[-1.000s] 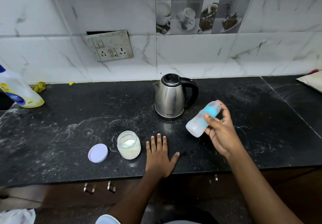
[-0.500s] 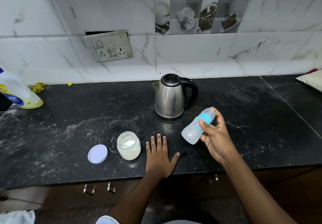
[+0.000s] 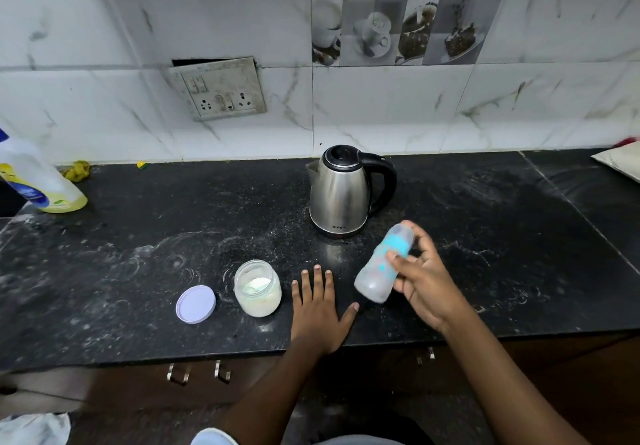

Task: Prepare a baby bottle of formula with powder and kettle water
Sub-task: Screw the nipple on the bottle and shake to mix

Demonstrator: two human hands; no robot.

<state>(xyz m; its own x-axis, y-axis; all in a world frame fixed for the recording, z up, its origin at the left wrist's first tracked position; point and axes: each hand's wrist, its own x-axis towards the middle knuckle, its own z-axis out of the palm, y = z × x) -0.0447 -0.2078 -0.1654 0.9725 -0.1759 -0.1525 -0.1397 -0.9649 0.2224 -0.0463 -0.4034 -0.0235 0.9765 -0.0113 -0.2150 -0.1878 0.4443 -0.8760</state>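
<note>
**Q:** Where is the bottle?

**A:** The right hand [image 3: 424,282] grasps the bottle [image 3: 382,268] round its middle, thumb across the front. It is held above the counter [image 3: 138,237], near the front edge. It is tilted, with its blue top pointing back toward the kettle [image 3: 341,192]. The bottle is blurred, so I cannot tell its contents.

**Q:** And the left hand?

**A:** The left hand [image 3: 317,309] lies flat at the front edge, fingers straight and spread, grasping nothing.

**Q:** What else is there?

**A:** An open jar [image 3: 258,289] of pale powder stands just left of that hand. Its lid [image 3: 195,303] lies flat beside it, further left. The kettle stands mid-counter, handle to the right. Detergent [image 3: 38,181] stands at the left edge.
</note>
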